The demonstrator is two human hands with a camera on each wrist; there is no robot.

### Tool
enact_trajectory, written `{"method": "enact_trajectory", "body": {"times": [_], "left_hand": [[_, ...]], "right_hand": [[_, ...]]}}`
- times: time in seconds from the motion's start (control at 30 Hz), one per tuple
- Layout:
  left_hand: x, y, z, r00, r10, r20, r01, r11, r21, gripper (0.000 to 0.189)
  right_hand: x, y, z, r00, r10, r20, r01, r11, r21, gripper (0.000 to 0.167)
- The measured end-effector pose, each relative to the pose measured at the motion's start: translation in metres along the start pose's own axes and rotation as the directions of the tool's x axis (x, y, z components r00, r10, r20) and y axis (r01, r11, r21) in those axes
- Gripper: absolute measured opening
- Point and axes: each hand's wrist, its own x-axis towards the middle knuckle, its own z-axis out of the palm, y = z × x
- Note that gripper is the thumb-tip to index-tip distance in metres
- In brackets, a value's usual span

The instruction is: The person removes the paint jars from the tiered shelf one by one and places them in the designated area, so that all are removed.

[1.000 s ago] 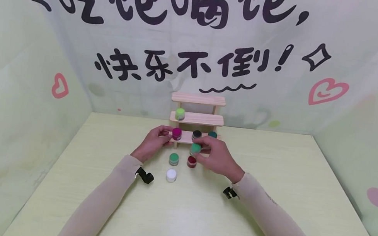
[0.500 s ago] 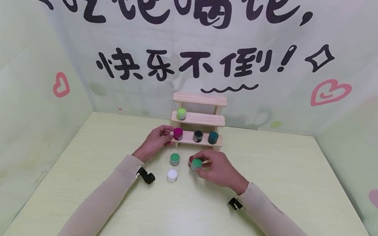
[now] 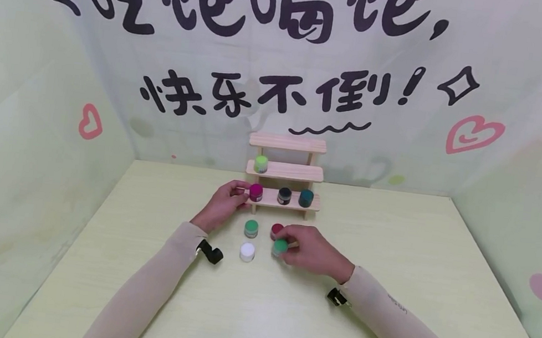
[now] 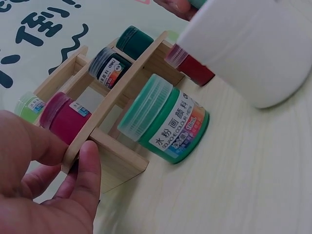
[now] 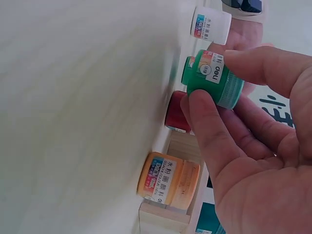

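My left hand point(image 3: 223, 203) pinches the left end of the lowest board of a three-tier wooden display shelf point(image 3: 296, 172), thumb below and forefinger above in the left wrist view. Right beside those fingers, a magenta paint jar point(image 3: 255, 192) stands on that board. A green paint jar point(image 5: 207, 73) is held between the thumb and fingers of my right hand point(image 3: 316, 250), close over the table in front of the shelf. Behind it stands a dark red jar point(image 3: 276, 231), partly covered by my fingers. To its left are a second green jar point(image 4: 165, 119) and a white jar point(image 3: 247, 252).
A black jar point(image 3: 284, 195) and a dark teal jar point(image 3: 305, 198) share the lowest board. One lime green jar point(image 3: 261, 164) sits on the middle board. An orange jar point(image 5: 168, 180) stands by the shelf foot, hidden from the head view by my right hand.
My right hand has drawn the green jar back from the shelf's lowest board towards me, past the dark red jar. My left hand keeps its grip on the shelf.
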Motion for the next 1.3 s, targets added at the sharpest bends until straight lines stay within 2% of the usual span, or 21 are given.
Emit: {"method": "enact_trajectory", "body": {"times": [0.67, 0.77, 1.07, 1.3], "left_hand": [[-0.002, -0.002, -0.001, 1.000, -0.020, 0.006, 0.020, 1.000, -0.006, 0.032], [-0.003, -0.002, -0.001, 1.000, -0.017, 0.008, 0.017, 1.000, -0.004, 0.032], [-0.001, 0.001, -0.001, 0.999, -0.031, 0.020, 0.030, 0.999, 0.019, 0.031], [0.001, -0.001, -0.001, 1.000, -0.023, 0.015, 0.023, 1.000, -0.001, 0.032]], "right_hand": [[0.001, -0.003, 0.008, 0.999, -0.038, 0.022, 0.038, 0.999, -0.034, 0.030], [0.001, -0.003, 0.008, 0.999, -0.023, 0.024, 0.024, 0.999, -0.028, 0.031], [0.001, -0.008, -0.001, 1.000, 0.011, 0.005, -0.011, 1.000, 0.015, 0.036], [0.007, -0.013, -0.007, 0.999, -0.030, -0.017, 0.030, 0.999, 0.035, 0.032]]}}
